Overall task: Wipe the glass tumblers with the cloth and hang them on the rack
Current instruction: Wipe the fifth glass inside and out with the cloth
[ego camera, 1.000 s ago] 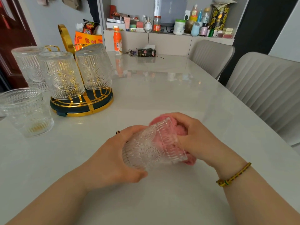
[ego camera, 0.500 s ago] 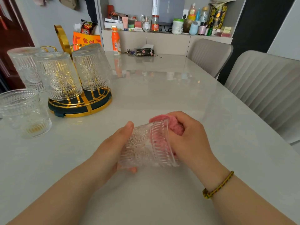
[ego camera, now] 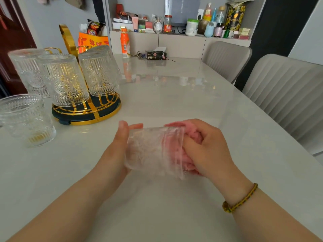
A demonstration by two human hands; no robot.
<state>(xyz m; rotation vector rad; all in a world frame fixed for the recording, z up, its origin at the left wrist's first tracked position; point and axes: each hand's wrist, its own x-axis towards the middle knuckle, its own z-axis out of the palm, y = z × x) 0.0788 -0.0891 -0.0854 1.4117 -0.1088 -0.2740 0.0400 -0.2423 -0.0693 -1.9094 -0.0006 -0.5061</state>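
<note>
A big pale table [ego camera: 174,95] was seen, filling most of the view. Its right edge was lined by two grey chairs [ego camera: 286,95], and a wide bare stretch of top was left between that edge and the hands. At the far left a round rack [ego camera: 90,117] with gold wires was stood on the table, well apart from the hands, with bare top in between. On it three tumblers [ego camera: 63,81] were hung upside down. Just beside the rack, at the left side of the view, a loose tumbler [ego camera: 24,119] was stood with its mouth up.

Near the middle, the held tumbler [ego camera: 153,151] was kept on its side, low over the table. Whether it touched the top could not be told. It was blurred. Its base was gripped by the left hand [ego camera: 115,154], with the thumb on top and the fingers curled round the far side. Its mouth was turned to the right hand [ego camera: 208,151]. A pink cloth [ego camera: 190,130] was clutched in that hand's curled fingers and was pushed into the mouth of the glass. A woven bracelet [ego camera: 239,198] was worn on the right wrist.
</note>
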